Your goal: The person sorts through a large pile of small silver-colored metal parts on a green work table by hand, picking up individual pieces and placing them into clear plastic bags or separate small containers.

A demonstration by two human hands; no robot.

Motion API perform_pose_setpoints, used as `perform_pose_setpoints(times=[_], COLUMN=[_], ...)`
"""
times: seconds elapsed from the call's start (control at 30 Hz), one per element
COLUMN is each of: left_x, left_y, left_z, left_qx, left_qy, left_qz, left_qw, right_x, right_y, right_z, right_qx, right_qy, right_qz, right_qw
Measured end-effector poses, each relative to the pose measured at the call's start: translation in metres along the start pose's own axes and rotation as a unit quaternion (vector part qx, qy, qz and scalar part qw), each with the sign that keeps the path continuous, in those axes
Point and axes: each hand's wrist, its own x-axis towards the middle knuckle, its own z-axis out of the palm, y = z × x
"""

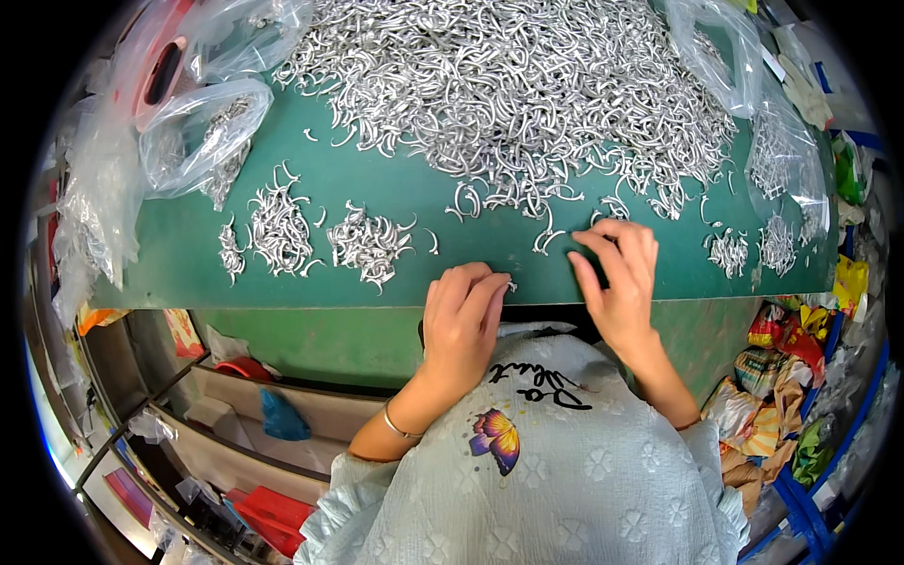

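Left hand: (461, 315) rests curled at the near edge of the bench (377, 188), fingertips pinched on one small silver hook (511, 284) that just peeks out beside the forefinger.
Right hand: (617, 278) lies loosely open on the green top, fingers bent and spread, holding nothing that I can see; fingertips touch the bench just short of the stray hooks.
Hook pile: (508, 85) a wide heap of curved silver hooks filling the far middle of the bench, straight ahead of both hands, its near fringe thinning out toward them.
Nearest loose hooks: (546, 240) a few lie between the pile's fringe and the right hand, just beyond its forefinger; the right hand is the closer one.
Long axis: the strays curve every which way, no common lie that I can tell.
Sorted heaps: (320, 235) small clusters to the left of the left hand, well apart from it.
Bags: (202, 127) clear plastic ones, some holding hooks, at the far left and right corners.
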Motion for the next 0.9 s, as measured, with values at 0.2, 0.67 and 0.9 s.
perform_pose_setpoints(times=[0.2,0.67,0.9], left_x=[0.001,0.002,-0.010], left_y=[0.004,0.007,0.007], left_z=[0.000,0.000,-0.016], left_qx=[-0.001,-0.003,0.010], left_qy=[-0.006,-0.013,0.083], left_qz=[0.015,0.023,-0.020], left_qw=[1.000,1.000,0.996], right_x=[0.003,0.009,0.016], right_y=[-0.014,-0.020,-0.036], right_z=[0.006,0.014,0.035], right_qx=[0.014,0.005,0.150], right_qy=[-0.037,-0.053,-0.090], right_qz=[-0.006,-0.054,-0.105], right_qw=[0.999,0.997,0.979])
